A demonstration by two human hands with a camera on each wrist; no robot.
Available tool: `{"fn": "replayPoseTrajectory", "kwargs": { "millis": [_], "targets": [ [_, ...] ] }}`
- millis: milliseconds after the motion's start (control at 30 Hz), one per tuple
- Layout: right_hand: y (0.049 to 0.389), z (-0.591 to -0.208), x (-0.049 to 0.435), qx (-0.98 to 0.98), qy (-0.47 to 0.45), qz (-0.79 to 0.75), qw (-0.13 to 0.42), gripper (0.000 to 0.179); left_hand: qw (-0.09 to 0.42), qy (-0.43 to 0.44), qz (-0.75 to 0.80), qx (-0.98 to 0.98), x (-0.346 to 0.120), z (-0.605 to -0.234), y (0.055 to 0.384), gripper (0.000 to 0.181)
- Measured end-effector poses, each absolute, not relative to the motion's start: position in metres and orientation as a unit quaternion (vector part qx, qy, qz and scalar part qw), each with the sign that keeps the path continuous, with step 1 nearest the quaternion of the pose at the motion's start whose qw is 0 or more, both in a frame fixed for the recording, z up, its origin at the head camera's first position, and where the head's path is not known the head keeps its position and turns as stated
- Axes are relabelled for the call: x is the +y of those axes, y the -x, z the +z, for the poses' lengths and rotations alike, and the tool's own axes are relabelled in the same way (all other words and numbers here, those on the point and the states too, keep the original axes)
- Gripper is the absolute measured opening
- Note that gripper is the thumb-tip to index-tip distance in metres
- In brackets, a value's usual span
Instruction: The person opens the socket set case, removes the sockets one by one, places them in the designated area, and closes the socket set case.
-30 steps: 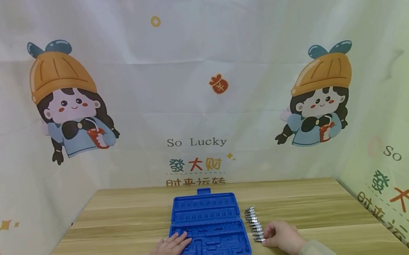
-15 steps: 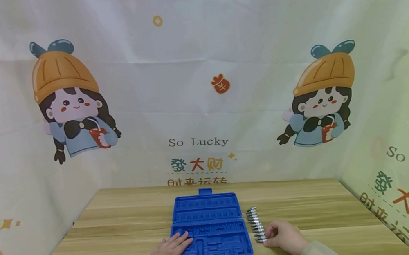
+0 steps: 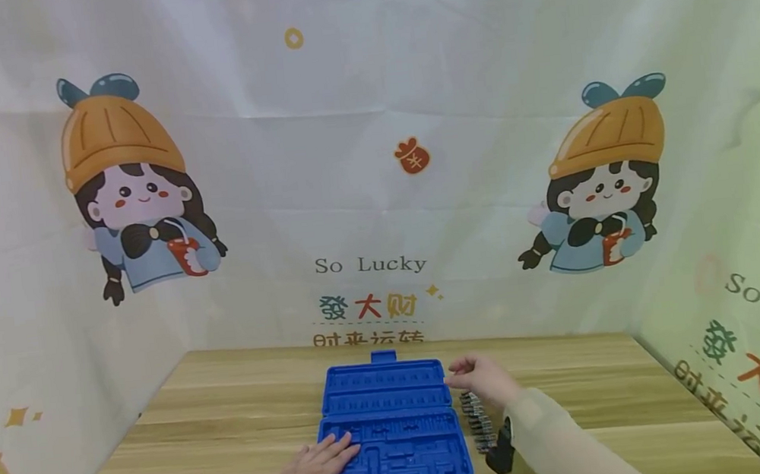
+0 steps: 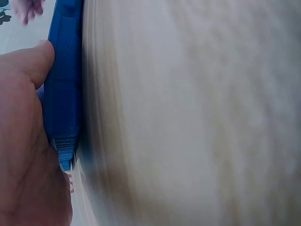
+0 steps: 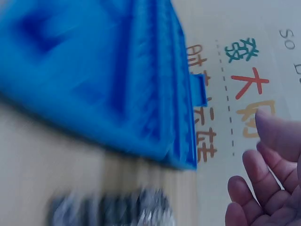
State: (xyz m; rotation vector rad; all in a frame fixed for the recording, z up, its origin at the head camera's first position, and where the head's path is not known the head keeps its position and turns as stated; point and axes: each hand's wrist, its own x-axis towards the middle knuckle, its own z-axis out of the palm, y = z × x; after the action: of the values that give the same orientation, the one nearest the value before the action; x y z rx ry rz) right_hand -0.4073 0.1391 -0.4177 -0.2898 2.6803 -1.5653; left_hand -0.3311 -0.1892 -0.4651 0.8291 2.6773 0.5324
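Note:
An open blue plastic case [image 3: 418, 455] with moulded slots lies on the table, its lid folded back toward the wall. My left hand [image 3: 313, 468] rests with straight fingers on the case's left side; in the left wrist view its thumb is against the blue edge. A column of several small silver socket bits [image 3: 481, 426] lies to the right of the case. Beyond the far end of that column, beside the lid's right edge, is my right hand [image 3: 484, 378]. Its fingers are loosely bent and hold nothing in the right wrist view.
The wooden table [image 3: 231, 404] reaches back to a printed cloth wall [image 3: 253, 203]. A lid latch tab [image 3: 383, 356] sticks out at the far side of the case. A black device [image 3: 500, 450] hangs at my right wrist.
My right hand has left the near end of the socket bit column and moved away from me to its far end. The left hand has stayed on the case.

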Motion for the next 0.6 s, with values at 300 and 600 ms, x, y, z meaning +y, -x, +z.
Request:
{"fn": "replayPoseTrajectory", "kwargs": {
  "millis": [300,600],
  "targets": [
    [0.447,-0.423,0.106,0.836,0.032,-0.548,0.015,0.047,0.145,-0.284,0.189,0.929,-0.197,-0.484,0.342,0.061],
    [0.469,-0.444,0.101,0.845,-0.018,-0.535,0.014,0.051,0.146,-0.309,0.202,0.918,-0.207,-0.511,0.361,0.063]
  ]
}}
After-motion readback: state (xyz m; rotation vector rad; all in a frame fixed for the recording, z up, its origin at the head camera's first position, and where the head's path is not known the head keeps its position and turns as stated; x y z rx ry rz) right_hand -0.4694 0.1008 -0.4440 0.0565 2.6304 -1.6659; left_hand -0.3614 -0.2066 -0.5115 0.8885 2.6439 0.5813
